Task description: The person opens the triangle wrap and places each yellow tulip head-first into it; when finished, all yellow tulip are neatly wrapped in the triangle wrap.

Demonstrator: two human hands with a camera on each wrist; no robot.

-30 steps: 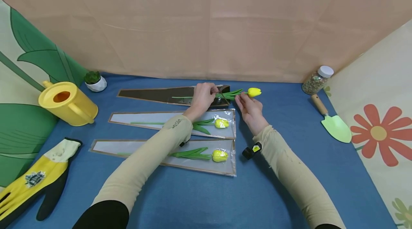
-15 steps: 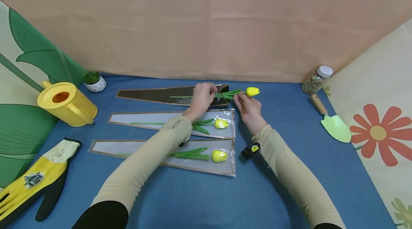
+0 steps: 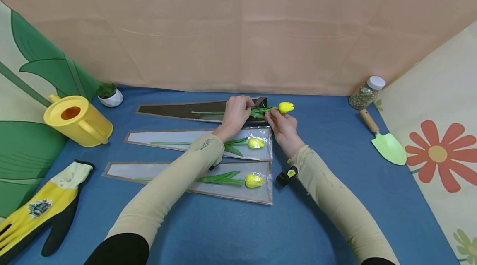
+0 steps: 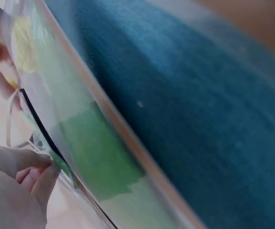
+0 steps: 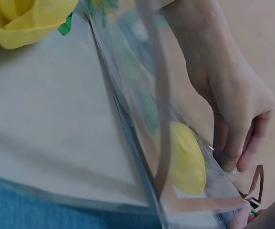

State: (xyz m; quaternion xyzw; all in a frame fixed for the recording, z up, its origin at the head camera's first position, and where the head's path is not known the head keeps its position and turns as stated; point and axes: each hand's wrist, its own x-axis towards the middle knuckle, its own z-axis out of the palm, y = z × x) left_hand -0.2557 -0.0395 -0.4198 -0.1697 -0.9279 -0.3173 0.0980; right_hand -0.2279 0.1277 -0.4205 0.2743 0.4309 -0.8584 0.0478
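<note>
My left hand [image 3: 237, 116] pinches the open edge of a long dark flower sleeve [image 3: 167, 109] with a clear front, at the back of the table. A yellow tulip [image 3: 286, 107] lies with its green stem inside that sleeve; its bloom sticks out past the right end. The fingers of my right hand [image 3: 285, 130] pinch the tulip just below the bloom. In the right wrist view, my left hand [image 5: 232, 95] grips the clear film. Nearer me lie two pale sleeves, the middle one [image 3: 141, 136] and the front one [image 3: 123, 169], each with a yellow tulip inside.
On the left stand a yellow watering can [image 3: 76, 120] and a small potted plant [image 3: 111, 95], with a yellow and black glove [image 3: 48, 207] in front. To the right are a jar with a white lid [image 3: 367, 92] and a green trowel [image 3: 388, 147].
My right hand has moved left with the tulip, and its stem has slid deeper into the dark sleeve. The left hand has stayed nearly in place, holding the sleeve's edge.
</note>
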